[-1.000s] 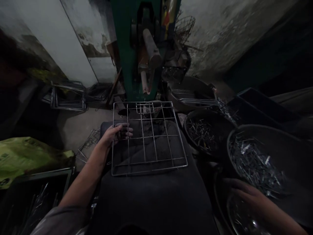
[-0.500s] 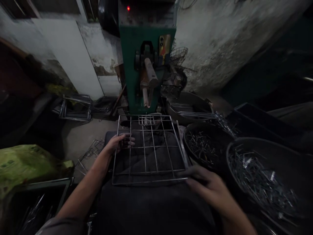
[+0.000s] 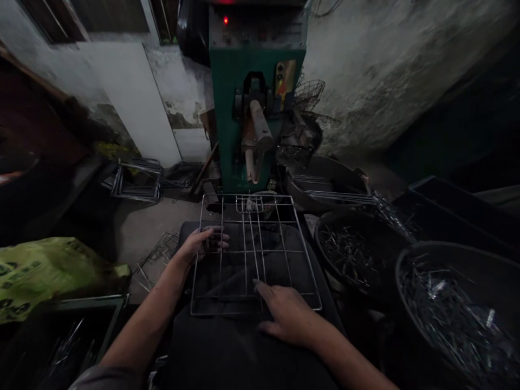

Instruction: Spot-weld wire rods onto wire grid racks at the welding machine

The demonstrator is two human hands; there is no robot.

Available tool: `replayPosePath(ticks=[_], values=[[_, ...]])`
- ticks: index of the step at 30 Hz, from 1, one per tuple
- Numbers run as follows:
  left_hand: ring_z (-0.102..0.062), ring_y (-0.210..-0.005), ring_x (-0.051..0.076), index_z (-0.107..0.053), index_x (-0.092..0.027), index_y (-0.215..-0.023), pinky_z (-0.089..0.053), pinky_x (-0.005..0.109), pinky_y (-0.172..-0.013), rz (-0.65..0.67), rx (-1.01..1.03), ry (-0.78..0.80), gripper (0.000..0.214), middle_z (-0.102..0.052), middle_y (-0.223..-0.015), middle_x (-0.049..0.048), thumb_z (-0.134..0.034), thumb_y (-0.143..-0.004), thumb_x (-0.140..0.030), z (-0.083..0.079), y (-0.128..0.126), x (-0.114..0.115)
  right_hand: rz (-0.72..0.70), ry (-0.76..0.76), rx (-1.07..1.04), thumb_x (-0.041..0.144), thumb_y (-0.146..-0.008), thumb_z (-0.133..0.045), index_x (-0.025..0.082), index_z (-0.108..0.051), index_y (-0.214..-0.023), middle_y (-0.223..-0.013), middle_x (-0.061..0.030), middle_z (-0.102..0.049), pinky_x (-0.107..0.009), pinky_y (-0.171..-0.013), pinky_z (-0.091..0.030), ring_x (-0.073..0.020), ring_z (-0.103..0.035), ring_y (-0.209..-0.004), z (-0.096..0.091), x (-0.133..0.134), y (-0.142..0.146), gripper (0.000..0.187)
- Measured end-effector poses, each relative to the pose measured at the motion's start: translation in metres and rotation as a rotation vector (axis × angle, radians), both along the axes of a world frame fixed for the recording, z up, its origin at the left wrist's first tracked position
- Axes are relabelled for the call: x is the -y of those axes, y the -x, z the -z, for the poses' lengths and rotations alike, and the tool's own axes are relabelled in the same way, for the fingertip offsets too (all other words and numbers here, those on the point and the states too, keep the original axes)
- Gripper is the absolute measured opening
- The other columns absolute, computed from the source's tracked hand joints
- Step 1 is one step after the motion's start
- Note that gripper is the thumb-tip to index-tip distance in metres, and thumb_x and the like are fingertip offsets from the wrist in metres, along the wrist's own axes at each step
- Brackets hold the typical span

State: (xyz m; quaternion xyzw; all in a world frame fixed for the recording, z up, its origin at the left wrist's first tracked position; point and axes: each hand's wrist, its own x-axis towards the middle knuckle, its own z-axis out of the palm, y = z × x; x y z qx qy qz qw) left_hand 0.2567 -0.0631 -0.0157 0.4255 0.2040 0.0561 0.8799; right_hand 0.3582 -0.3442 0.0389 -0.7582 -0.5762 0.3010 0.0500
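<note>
A dark-clothed lap (image 3: 235, 346) lay nearest, and over it was the wire rack (image 3: 255, 251), held roughly flat with its far edge just before the machine. The right hand (image 3: 286, 314) reached across the rack's near edge from the right, thumb and forefinger apart at the tips, close to the middle wires; whether its grip was closed on one of them, I could not tell. The left hand (image 3: 203, 241) had the rack's left side in its grip, thumb along the side wire and fingers spread beneath the mesh.

At the lower left stood a dark crate (image 3: 93, 300) with thin rods in it, and just beyond it a yellow-green bag (image 3: 52, 271). On the right, a large basin (image 3: 479, 265) held a heap of shiny metal pieces (image 3: 450, 314); past it, a smaller bowl (image 3: 379, 233) held more.

Loose wire frames (image 3: 160, 252) lay on the floor left of the lap. Farther off, long rods (image 3: 341, 196) lay across another basin, and more frames (image 3: 138, 181) were stacked at the left.

Straight ahead rose the green machine (image 3: 227, 108), a thick bar (image 3: 262, 127) jutting from its front and a red light (image 3: 226, 20) glowing near its top. Behind it was a stained wall (image 3: 406, 70).
</note>
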Motion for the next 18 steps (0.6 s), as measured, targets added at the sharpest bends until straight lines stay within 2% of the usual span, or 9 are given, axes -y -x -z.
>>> replayPosePath(ticks=[5,10,14,18], values=[[-0.068,-0.082,0.029,-0.056,-0.008,-0.112,-0.052,0.040,-0.072,-0.007,-0.014,-0.015,0.040,-0.067,-0.101,0.0198,-0.060,-0.081,-0.033,0.001,-0.003,0.000,-0.110,0.011,0.150,0.020,-0.078,-0.053,0.012,-0.045,-0.132,-0.138,-0.0147,-0.045,-0.036,-0.081,-0.047,-0.0261,-0.058,-0.099,0.009,-0.006,0.007,0.055],[-0.068,-0.083,0.030,-0.054,-0.007,-0.113,-0.052,0.039,-0.071,-0.004,-0.019,-0.007,0.043,-0.067,-0.101,0.0194,-0.061,-0.080,-0.033,-0.001,-0.003,0.000,-0.197,0.007,0.248,0.009,-0.075,-0.047,0.007,-0.044,-0.131,-0.141,-0.0195,-0.039,-0.039,-0.071,-0.048,-0.0279,-0.059,-0.093,0.016,-0.008,0.012,0.056],[-0.068,-0.080,0.029,-0.055,-0.007,-0.111,-0.052,0.038,-0.069,-0.021,-0.006,-0.014,0.042,-0.068,-0.098,0.0190,-0.062,-0.080,-0.034,-0.002,0.000,0.002,-0.202,-0.033,0.217,0.014,-0.075,-0.051,0.010,-0.047,-0.127,-0.135,-0.0170,-0.048,-0.037,-0.074,-0.047,-0.0265,-0.059,-0.093,0.014,-0.006,0.009,0.052],[-0.068,-0.076,0.027,-0.056,-0.008,-0.109,-0.053,0.037,-0.067,-0.041,0.012,-0.028,0.039,-0.069,-0.095,0.0180,-0.062,-0.080,-0.034,-0.004,0.002,0.005,-0.236,-0.045,0.174,0.020,-0.078,-0.050,0.012,-0.045,-0.126,-0.138,-0.0146,-0.045,-0.036,-0.075,-0.047,-0.0251,-0.058,-0.094,0.014,-0.002,0.005,0.049]])
